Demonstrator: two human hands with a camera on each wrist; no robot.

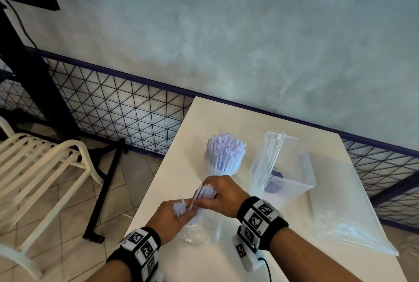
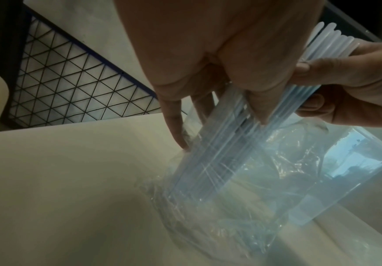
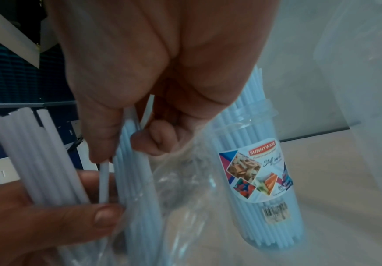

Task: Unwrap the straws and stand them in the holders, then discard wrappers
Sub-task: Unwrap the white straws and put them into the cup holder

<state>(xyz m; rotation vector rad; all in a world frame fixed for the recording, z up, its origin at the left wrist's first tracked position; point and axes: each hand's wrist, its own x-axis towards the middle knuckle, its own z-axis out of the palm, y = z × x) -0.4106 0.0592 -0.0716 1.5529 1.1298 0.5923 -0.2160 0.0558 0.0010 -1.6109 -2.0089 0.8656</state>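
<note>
Both hands meet over the near part of the white table (image 1: 226, 118). My left hand (image 1: 181, 210) grips a small bundle of white straws (image 3: 37, 158) that still stands in a clear plastic wrapper (image 2: 208, 180). My right hand (image 1: 207, 193) grips a second bundle of straws (image 1: 205, 191) drawn up out of the same wrapper, and its thumb and forefinger pinch a single straw (image 3: 103, 180). Behind the hands a round clear holder (image 3: 260, 171) with a colour label is packed with straws. A square clear holder (image 1: 283, 168) to its right has a few straws leaning inside.
A large clear plastic bag (image 1: 347, 225) lies flat on the right side of the table. A cream plastic chair (image 1: 40, 168) stands on the tiled floor to the left. A wire mesh fence (image 1: 113, 105) and a grey wall run behind the table.
</note>
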